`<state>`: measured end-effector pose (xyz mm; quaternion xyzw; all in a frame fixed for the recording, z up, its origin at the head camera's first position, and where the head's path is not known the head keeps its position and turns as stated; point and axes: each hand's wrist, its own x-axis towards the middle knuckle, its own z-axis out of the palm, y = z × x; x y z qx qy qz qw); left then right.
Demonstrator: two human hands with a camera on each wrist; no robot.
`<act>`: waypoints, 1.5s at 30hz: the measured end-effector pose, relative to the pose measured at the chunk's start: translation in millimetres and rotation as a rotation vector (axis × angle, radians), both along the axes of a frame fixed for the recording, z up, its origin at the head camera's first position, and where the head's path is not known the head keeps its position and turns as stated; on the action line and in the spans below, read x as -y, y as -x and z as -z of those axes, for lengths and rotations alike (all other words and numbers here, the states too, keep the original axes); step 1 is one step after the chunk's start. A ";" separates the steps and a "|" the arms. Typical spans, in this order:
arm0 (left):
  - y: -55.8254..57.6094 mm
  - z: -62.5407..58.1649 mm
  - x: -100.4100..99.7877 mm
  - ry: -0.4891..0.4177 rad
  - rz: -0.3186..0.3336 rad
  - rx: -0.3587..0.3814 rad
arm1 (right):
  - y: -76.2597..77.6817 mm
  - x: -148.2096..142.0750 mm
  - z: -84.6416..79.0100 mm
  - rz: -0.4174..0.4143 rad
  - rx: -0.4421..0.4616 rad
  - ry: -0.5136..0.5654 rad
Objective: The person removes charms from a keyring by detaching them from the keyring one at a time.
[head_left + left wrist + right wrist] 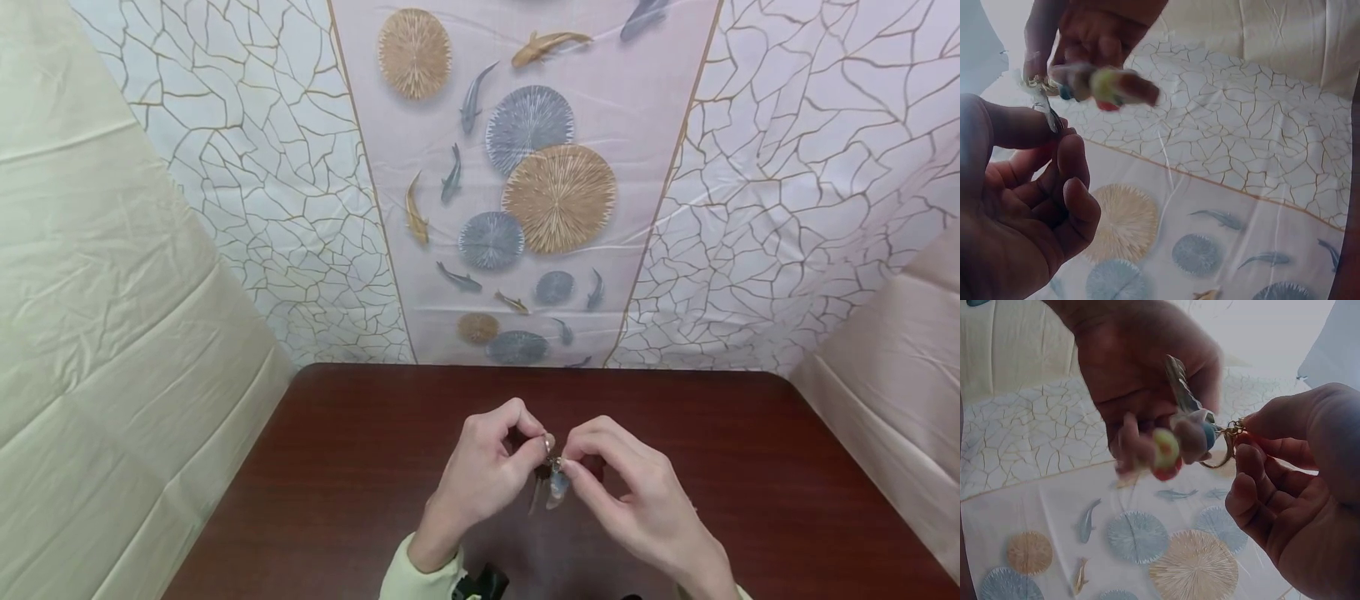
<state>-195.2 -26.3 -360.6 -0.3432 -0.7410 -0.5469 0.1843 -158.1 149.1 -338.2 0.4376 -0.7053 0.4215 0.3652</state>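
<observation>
Above the dark wooden table (337, 467), both hands meet over a small bunch of keys and a keychain charm. My left hand (483, 467) pinches the metal key ring (1225, 457) between thumb and forefinger. With its fingertips, my right hand (648, 500) pinches the short gold chain (1235, 428) of the charm. The charm (1166, 447) dangles, blurred, with yellow, red and blue-green parts. A silver key (1180, 381) shows beside it in the right wrist view, in front of the left hand. Fingertips partly cover the ring.
Behind the table hangs a patterned cloth (480, 183) with fish and round leaf prints. Plain cream cloth (112, 333) closes the left side, and pale cloth (892, 367) the right. A black device (487, 581) sits at the left sleeve (423, 575).
</observation>
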 end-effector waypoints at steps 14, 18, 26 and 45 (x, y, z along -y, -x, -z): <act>-0.6 -3.7 4.5 -0.012 -0.032 0.053 | 3.1 -6.2 2.1 0.006 0.053 -0.004; 0.9 -3.2 3.2 0.000 -0.007 0.057 | 2.6 -14.4 3.4 0.032 0.087 -0.014; 5.2 -1.6 9.0 0.058 0.021 0.144 | 2.2 -28.4 9.2 0.120 0.274 -0.067; 24.3 44.4 54.7 0.237 0.153 0.435 | 31.4 -79.7 71.8 0.013 0.616 -0.112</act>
